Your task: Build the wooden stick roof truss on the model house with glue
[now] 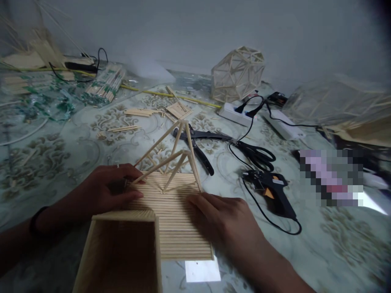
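Pale wooden-stick pyramid frame stands on a flat slatted stick panel between both hands, left hand fingers pinching its near corner, right hand fingers lying flat and released beside its other foot.

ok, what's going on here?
A person is working on a stick frame that stands on a slatted panel. The left hand is at the frame's left corner, fingers around a stick end; grip unclear. The right hand lies flat on the panel by the frame's right foot. An open wooden box adjoins the panel; a glue gun, pliers and scissors lie to the right, untouched.
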The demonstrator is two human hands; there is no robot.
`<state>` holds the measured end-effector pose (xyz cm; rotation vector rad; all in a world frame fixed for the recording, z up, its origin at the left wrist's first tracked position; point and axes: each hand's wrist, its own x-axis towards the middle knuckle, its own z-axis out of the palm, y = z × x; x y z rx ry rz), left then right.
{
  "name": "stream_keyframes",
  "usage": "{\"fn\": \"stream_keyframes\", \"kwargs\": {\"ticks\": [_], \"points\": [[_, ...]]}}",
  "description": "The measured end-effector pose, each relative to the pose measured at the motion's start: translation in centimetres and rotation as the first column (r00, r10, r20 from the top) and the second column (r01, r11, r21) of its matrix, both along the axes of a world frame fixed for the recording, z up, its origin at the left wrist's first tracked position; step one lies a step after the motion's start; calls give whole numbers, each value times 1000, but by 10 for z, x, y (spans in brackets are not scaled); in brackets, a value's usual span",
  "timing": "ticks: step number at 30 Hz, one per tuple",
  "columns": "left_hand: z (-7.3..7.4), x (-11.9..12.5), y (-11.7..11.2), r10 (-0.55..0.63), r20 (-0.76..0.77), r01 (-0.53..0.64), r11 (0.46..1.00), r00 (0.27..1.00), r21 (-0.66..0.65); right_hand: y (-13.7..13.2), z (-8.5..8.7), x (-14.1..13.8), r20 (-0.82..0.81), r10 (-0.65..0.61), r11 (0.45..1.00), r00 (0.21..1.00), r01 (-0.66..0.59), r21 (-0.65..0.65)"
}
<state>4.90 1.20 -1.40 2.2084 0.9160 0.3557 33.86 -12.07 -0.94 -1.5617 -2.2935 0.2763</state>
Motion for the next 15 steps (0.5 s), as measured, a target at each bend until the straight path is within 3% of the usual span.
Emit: {"fn": "stream_keyframes", "kwargs": {"ticks": [3,5,9,12,15], "points": [[-2,-1,0,0,7,0,1000,1000,8,-1,19,13,-262,41,989,964,-78,-129],[-3,-1,0,-5,10,5,1000,1000,8,-4,32,25,-382,25,989,924,-78,-125],[-1,1,0,-1,24,1,1000,1000,8,-11,44,44,-525,-164,984,835,102,-144],[3,3,0,-4,17,4,1000,1000,1,-14,39,43,-728,-298,949,617,110,-296],[8,4,0,-10,-20,10,1000,1000,-12,-12,32,37,-876,-349,926,333,-22,-378]]}}
